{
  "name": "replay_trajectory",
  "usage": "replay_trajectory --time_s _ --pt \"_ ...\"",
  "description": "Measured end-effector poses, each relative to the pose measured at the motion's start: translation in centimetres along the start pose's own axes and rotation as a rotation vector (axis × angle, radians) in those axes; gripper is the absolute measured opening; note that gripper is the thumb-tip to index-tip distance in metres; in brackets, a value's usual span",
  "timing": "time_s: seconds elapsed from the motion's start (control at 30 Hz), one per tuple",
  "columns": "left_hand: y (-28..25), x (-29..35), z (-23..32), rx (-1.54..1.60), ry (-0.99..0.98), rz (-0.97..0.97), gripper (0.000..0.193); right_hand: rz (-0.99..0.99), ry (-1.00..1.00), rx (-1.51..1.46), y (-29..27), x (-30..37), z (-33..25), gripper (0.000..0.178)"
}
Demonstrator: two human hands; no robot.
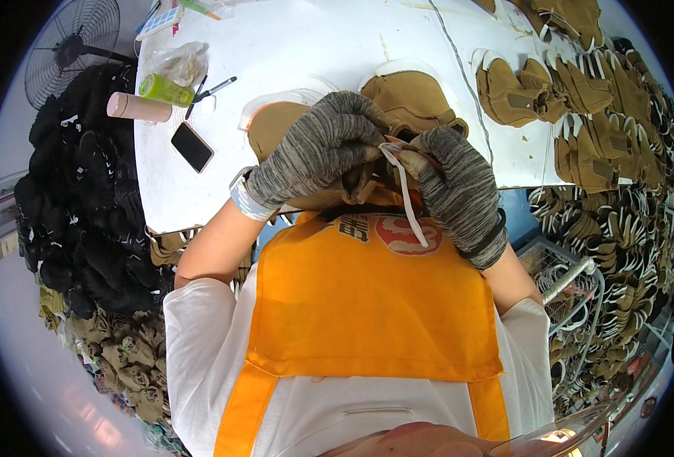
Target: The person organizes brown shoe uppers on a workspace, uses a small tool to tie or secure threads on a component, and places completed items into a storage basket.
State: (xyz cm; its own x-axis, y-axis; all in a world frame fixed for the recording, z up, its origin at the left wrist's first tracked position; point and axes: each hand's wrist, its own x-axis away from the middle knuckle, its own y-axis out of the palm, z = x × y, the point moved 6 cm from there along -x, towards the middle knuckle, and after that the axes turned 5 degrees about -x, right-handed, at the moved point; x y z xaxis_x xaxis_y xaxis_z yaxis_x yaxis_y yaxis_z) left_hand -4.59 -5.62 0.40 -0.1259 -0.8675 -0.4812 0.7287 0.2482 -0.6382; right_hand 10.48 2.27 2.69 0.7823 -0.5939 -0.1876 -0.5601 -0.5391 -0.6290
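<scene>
Head view shows both hands in grey knitted gloves, close together above the near edge of the white desk. The left hand is clenched around a tan suede shoe upper, pressing it from above. The right hand pinches the same upper at its rim, where a white strap hangs down over the orange apron. Just behind the hands lie two more tan uppers. Further left on the desk rest a black phone and a green tube; heaps of tan uppers fill the right.
</scene>
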Motion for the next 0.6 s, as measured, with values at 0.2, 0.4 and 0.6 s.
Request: replay_trajectory --time_s 0.2,0.4,0.6 --pt "0.2 0.2 -0.5 -0.002 -0.013 -0.007 0.020 0.065 -0.002 -0.047 -0.1 0.3 -0.2 0.016" --pt "0.0 0.0 -0.7 0.060 -0.101 -0.022 0.019 0.110 -0.107 -0.016 0.1 0.5 -0.4 0.016" --pt "0.0 -0.2 -0.9 0.103 -0.114 -0.037 0.020 0.082 -0.332 0.237 0.0 0.3 -1.5 0.014"
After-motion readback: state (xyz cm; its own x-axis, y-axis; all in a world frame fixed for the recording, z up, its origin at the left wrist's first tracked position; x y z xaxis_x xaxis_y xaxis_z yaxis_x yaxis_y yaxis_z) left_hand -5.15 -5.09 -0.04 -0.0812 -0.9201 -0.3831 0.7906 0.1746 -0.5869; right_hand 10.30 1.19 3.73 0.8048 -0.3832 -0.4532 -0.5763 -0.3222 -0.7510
